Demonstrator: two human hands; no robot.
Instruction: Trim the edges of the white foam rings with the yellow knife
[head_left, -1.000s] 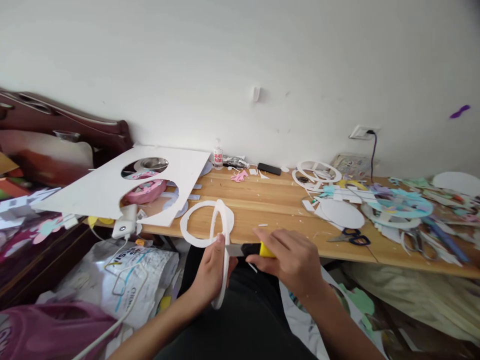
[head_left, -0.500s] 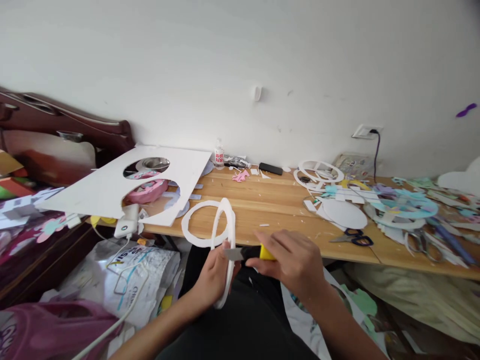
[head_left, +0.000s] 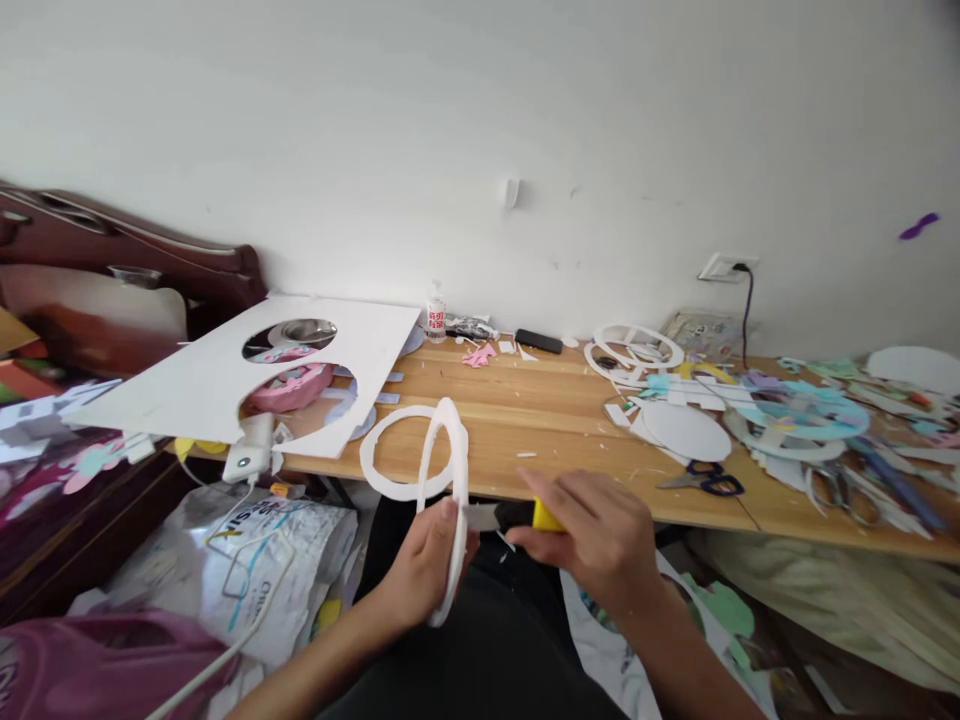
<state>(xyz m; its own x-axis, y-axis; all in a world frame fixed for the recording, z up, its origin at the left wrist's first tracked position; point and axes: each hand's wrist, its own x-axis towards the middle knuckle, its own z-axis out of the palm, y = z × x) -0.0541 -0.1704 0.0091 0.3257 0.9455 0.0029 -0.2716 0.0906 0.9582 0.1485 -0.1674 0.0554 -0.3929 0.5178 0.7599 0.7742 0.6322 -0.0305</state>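
My left hand (head_left: 431,560) is closed round the lower part of a white foam ring (head_left: 460,470), held upright on edge over my lap. In my right hand (head_left: 600,535) is a utility knife (head_left: 549,514) with a yellow and black handle. Its blade points left and meets the outer edge of the ring beside my left thumb; the tip cannot be made out. Behind the held ring, a second white ring (head_left: 379,450) lies flat at the table's front edge. A small white offcut (head_left: 527,455) lies on the wood above my right hand.
A white foam board (head_left: 187,370) with round cutouts juts over the table's left end. Scissors (head_left: 703,478), a white disc (head_left: 686,430) and many coloured scraps cover the right side. A bottle (head_left: 436,315) and a black phone (head_left: 538,341) stand and lie near the wall.
The knife has drawn back to the right, its blade no longer crossing the ring's face. My right hand has shifted slightly right and down; my left hand keeps its hold.
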